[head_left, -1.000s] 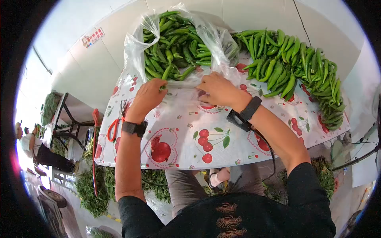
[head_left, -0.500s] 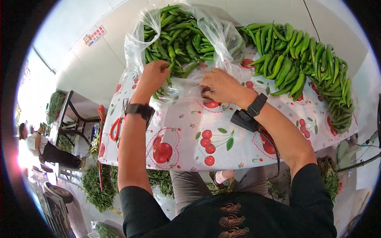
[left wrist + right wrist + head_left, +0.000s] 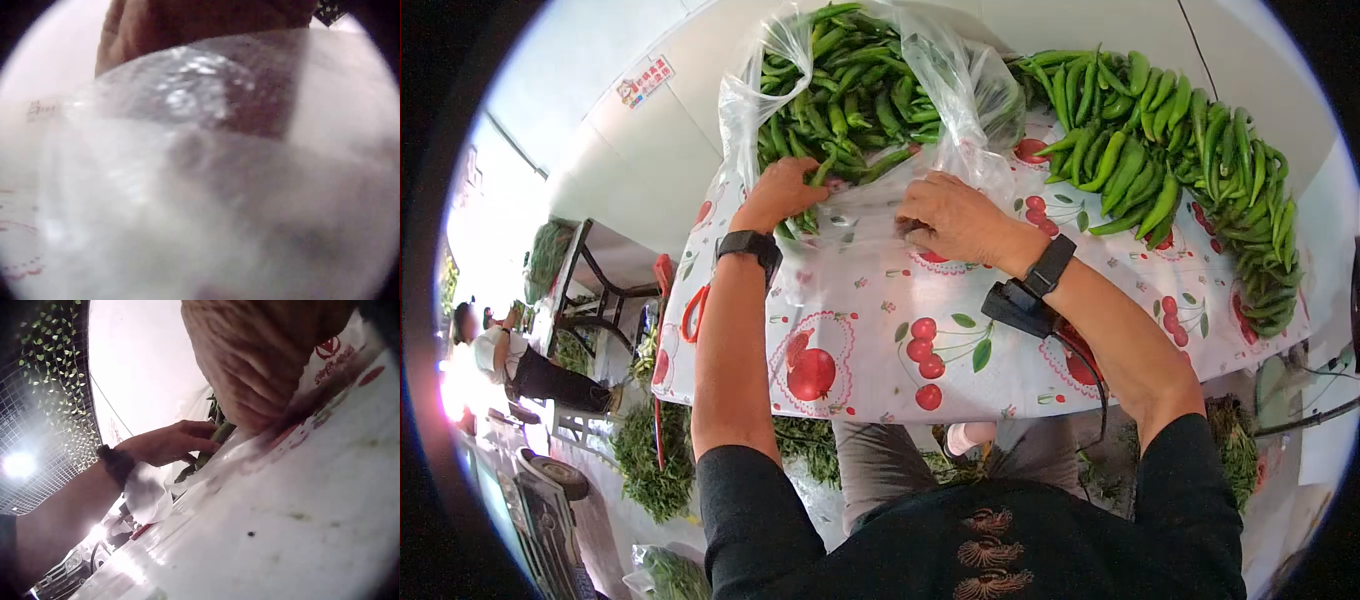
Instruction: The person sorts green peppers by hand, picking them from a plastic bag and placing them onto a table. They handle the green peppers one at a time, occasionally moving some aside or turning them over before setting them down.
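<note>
A clear plastic bag [image 3: 747, 110] lies at the back of the table with its mouth toward me, full of long green peppers [image 3: 855, 95]. At the left side of its mouth, my left hand [image 3: 780, 192] grips green peppers, with a few pepper tips showing below its fingers. Seen from the right wrist, the left hand [image 3: 165, 444] has its fingers round a green pepper [image 3: 220, 432]. My right hand [image 3: 960, 218] pinches the bag's near edge on the right, fingers curled under and partly hidden. Blurred plastic film [image 3: 125, 181] covers much of the left wrist view.
Neat rows of green peppers [image 3: 1135, 170] lie on the right of the fruit-patterned tablecloth [image 3: 870, 375]. Red-handled scissors [image 3: 693, 312] lie left, partly behind my left forearm. Green bundles [image 3: 650, 460] are on the floor; a person [image 3: 550, 375] is farther left.
My left hand has gone from the bag's near edge up to the peppers at its mouth, and peppers now show under its fingers. The right hand stays at the bag's edge.
</note>
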